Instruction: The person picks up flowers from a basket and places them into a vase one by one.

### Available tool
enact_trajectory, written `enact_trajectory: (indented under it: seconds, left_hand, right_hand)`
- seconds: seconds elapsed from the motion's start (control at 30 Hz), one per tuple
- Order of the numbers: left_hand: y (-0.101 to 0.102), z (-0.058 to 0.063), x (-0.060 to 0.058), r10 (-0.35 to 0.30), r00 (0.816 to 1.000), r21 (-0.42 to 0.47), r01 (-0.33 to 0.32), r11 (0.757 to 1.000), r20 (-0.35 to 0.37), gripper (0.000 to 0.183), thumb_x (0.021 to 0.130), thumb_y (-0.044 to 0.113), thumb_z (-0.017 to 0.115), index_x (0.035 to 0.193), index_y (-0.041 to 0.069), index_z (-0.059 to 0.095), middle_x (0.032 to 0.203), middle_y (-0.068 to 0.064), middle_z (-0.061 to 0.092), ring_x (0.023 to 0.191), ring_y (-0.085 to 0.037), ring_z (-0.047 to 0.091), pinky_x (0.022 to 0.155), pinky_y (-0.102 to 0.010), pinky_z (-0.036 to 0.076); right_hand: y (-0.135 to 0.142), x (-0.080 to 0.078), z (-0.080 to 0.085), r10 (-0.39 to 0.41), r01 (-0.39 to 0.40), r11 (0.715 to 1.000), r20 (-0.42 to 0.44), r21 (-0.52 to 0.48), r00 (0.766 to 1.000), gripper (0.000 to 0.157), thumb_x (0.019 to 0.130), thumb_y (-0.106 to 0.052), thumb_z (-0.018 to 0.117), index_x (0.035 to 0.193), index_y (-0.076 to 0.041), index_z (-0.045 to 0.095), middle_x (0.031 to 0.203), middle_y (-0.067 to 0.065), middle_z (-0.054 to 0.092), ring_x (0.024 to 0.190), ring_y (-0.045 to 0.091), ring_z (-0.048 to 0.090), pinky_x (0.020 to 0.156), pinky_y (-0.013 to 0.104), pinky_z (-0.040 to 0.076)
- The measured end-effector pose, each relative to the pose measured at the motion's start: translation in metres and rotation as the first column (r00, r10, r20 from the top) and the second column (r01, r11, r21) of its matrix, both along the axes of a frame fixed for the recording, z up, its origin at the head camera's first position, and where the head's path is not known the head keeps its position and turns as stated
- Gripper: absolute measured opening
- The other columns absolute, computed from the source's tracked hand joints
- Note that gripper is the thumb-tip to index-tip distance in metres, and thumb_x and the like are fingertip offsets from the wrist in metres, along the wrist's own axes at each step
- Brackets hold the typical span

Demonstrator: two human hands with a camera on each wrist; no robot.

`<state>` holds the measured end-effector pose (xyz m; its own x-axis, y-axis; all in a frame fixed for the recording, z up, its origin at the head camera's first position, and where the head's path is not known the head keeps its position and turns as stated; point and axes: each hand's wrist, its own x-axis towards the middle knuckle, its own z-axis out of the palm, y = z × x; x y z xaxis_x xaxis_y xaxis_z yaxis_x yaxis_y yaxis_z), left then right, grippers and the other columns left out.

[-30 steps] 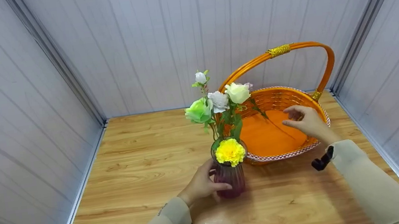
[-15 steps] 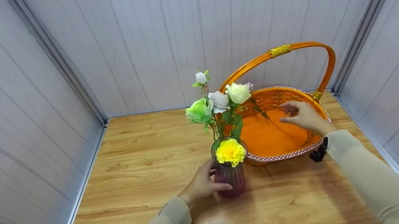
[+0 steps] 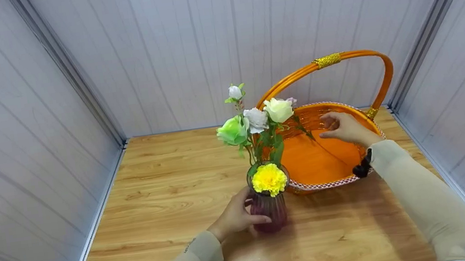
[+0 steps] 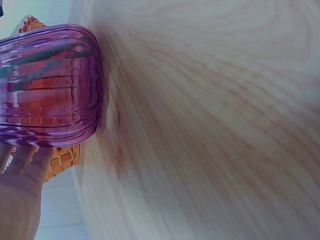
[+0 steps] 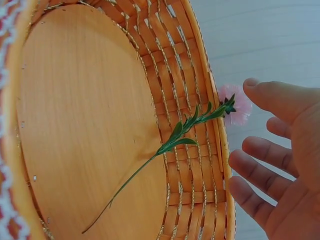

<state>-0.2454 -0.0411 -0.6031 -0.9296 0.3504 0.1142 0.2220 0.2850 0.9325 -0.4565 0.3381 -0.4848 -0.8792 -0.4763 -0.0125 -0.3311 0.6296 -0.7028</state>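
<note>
My left hand (image 3: 235, 215) grips a purple ribbed glass vase (image 3: 269, 213) that stands upright on the table, thumb across its front and fingers at its side. From the vase rise a yellow carnation (image 3: 269, 179), a green rose (image 3: 232, 130), a cream rose (image 3: 278, 109) and white blooms (image 3: 256, 119). Over the orange basket (image 3: 375, 125) hovers my right hand (image 3: 347, 129), fingers loosely bent and holding nothing. One pink flower (image 5: 236, 106) leans inside the basket, its bloom at the rim and its green stem (image 5: 181, 135) across the floor. My right fingertips are near that bloom in the right wrist view.
The basket's tall arched handle (image 3: 297, 75), with a gold-wrapped top, stands up behind my right hand. Pale panel walls (image 3: 160, 59) enclose the wooden table (image 3: 161, 202) at the back and both sides.
My right hand has moved left and farther back over the basket, closer to the pink flower. The left hand and the vase have stayed in place.
</note>
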Motion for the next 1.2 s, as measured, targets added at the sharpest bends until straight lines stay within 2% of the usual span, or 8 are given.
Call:
enact_trajectory:
  seconds: [0.17, 0.43, 0.73, 0.87, 1.2]
  left_hand:
    - [-0.002, 0.0, 0.0, 0.0, 1.0, -0.007, 0.0, 1.0, 0.003, 0.092, 0.082, 0.028, 0.098, 0.158, 0.015, 0.05, 0.151, 0.0, 0.065, 0.142, -0.021, 0.06, 0.127, -0.049, 0.046]
    - [-0.001, 0.002, 0.003, 0.016, 1.0, -0.014, -0.015, 1.0, 0.026, 0.095, 0.081, 0.03, 0.098, 0.16, 0.016, 0.048, 0.155, -0.001, 0.062, 0.145, -0.024, 0.058, 0.128, -0.051, 0.045]
    - [-0.001, 0.003, 0.003, 0.015, 1.0, -0.012, -0.015, 1.0, 0.024, 0.095, 0.081, 0.029, 0.098, 0.16, 0.019, 0.048, 0.154, 0.002, 0.062, 0.144, -0.022, 0.058, 0.128, -0.049, 0.046]
    - [-0.001, 0.002, 0.003, 0.014, 1.0, -0.004, -0.014, 1.0, 0.027, 0.094, 0.081, 0.028, 0.098, 0.16, 0.02, 0.048, 0.155, 0.003, 0.062, 0.145, -0.022, 0.058, 0.128, -0.05, 0.045]
    - [0.0, 0.001, 0.003, 0.02, 1.0, -0.019, -0.02, 1.0, 0.02, 0.093, 0.081, 0.031, 0.099, 0.158, 0.019, 0.049, 0.153, 0.002, 0.063, 0.144, -0.022, 0.058, 0.128, -0.048, 0.046]
  right_hand:
    - [-0.005, -0.01, 0.002, 0.002, -0.002, 1.0, 0.049, -0.005, 0.999, 0.061, 0.104, -0.021, 0.075, 0.156, 0.0, 0.05, 0.14, 0.03, 0.058, 0.12, 0.039, 0.059, 0.099, 0.045, 0.054]
    - [-0.005, -0.021, -0.002, 0.005, 0.0, 0.999, 0.093, -0.046, 0.996, 0.077, 0.104, -0.031, 0.076, 0.163, 0.002, 0.04, 0.16, 0.028, 0.049, 0.141, 0.047, 0.051, 0.118, 0.063, 0.049]
    - [0.0, -0.029, -0.026, -0.01, 0.02, 0.998, 0.16, -0.063, 0.987, 0.085, 0.104, -0.037, 0.075, 0.169, -0.003, 0.031, 0.164, 0.031, 0.042, 0.15, 0.049, 0.045, 0.124, 0.067, 0.043]
    - [0.002, -0.031, -0.037, -0.014, 0.03, 0.996, 0.182, -0.086, 0.983, 0.088, 0.105, -0.035, 0.074, 0.17, -0.001, 0.027, 0.165, 0.034, 0.041, 0.15, 0.05, 0.044, 0.124, 0.068, 0.043]
    - [0.001, -0.036, -0.058, -0.081, 0.108, 0.989, 0.252, -0.096, 0.964, 0.092, 0.104, -0.034, 0.076, 0.17, 0.003, 0.024, 0.165, 0.036, 0.04, 0.153, 0.051, 0.041, 0.127, 0.066, 0.04]
